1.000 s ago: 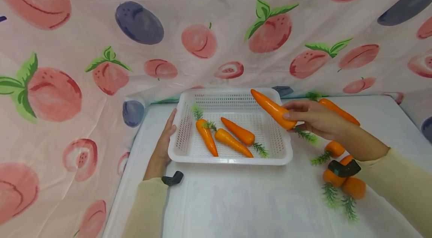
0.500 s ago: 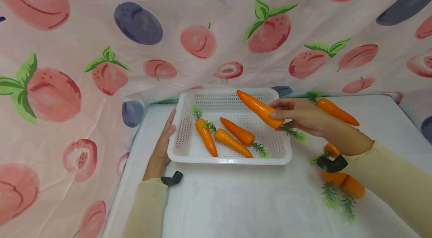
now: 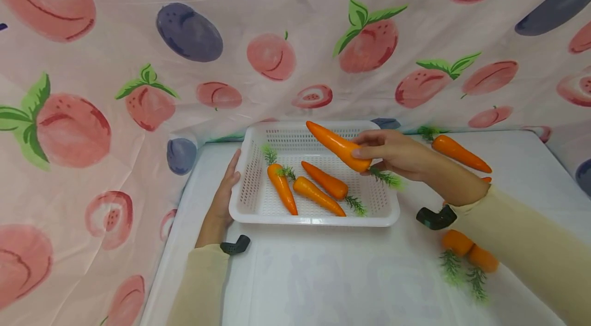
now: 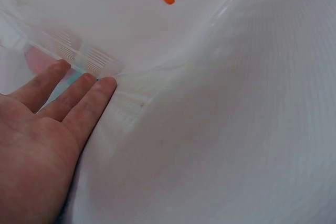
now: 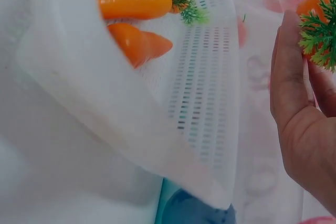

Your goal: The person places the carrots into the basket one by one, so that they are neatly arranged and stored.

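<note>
My right hand (image 3: 400, 155) pinches an orange carrot (image 3: 336, 144) near its leafy end, holding it over the right part of a white perforated basket (image 3: 314, 221). The carrot's tip points to the back left. Inside the basket lie a carrot (image 3: 282, 190) on the left, another carrot (image 3: 318, 196) in the middle and a third carrot (image 3: 326, 181) beside it. At the basket's left wall, my left hand (image 3: 222, 197) rests with its fingers extended; the left wrist view shows straight fingers (image 4: 89, 106) against the wall. In the right wrist view, green leaves (image 5: 320, 32) stick out by my fingers.
A carrot (image 3: 461, 153) lies at the back right of the white-covered table (image 3: 332, 274). Two more carrots, one at the left (image 3: 457, 242), show partly below my right sleeve (image 3: 521, 249), which hides others. A fruit-patterned cloth (image 3: 208, 126) hangs behind and at left.
My right hand has moved left with the carrot, from the basket's right edge to over its inside. The left hand and basket stay in place.
</note>
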Action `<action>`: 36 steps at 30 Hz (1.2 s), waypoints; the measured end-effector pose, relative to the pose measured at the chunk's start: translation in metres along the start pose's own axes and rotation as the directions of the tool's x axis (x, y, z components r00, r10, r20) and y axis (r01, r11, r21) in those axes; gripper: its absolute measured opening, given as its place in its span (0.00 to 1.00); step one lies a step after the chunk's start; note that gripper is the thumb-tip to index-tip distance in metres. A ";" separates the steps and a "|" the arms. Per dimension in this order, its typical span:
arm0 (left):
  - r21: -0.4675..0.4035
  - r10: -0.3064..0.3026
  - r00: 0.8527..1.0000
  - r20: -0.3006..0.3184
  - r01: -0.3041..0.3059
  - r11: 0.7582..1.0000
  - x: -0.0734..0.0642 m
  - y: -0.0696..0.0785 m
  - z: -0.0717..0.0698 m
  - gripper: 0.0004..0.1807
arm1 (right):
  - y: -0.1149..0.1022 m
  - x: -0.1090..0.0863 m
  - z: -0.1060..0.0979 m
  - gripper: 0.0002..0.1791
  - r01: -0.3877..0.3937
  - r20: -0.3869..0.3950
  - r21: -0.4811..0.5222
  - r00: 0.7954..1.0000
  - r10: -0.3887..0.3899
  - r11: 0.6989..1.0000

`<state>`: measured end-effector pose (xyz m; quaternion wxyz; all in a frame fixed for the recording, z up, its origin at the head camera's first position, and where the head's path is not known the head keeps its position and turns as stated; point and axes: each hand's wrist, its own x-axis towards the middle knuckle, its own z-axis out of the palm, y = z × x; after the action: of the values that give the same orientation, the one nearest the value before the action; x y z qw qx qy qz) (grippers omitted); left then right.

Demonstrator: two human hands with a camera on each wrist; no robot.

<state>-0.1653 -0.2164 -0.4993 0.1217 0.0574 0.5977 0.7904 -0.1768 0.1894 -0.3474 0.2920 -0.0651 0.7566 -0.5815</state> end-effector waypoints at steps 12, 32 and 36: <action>0.029 0.008 1.000 -0.003 -0.008 1.000 -0.001 0.001 -0.001 0.35 | -0.010 0.010 0.010 0.27 0.037 0.041 0.022 0.998 -0.038 0.999; -0.001 -0.002 1.000 0.009 0.002 1.000 -0.002 0.004 0.002 0.36 | -0.011 0.016 0.013 0.25 0.047 0.068 0.058 0.996 -0.051 0.997; -0.011 0.004 1.000 0.020 -0.004 1.000 -0.003 0.005 0.002 0.36 | -0.011 0.016 0.013 0.25 0.046 0.069 0.060 0.996 -0.050 0.997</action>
<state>-0.1630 -0.2167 -0.4936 0.1265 0.0660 0.5921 0.7932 -0.1860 0.1679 -0.3448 0.3063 -0.0953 0.7265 -0.6077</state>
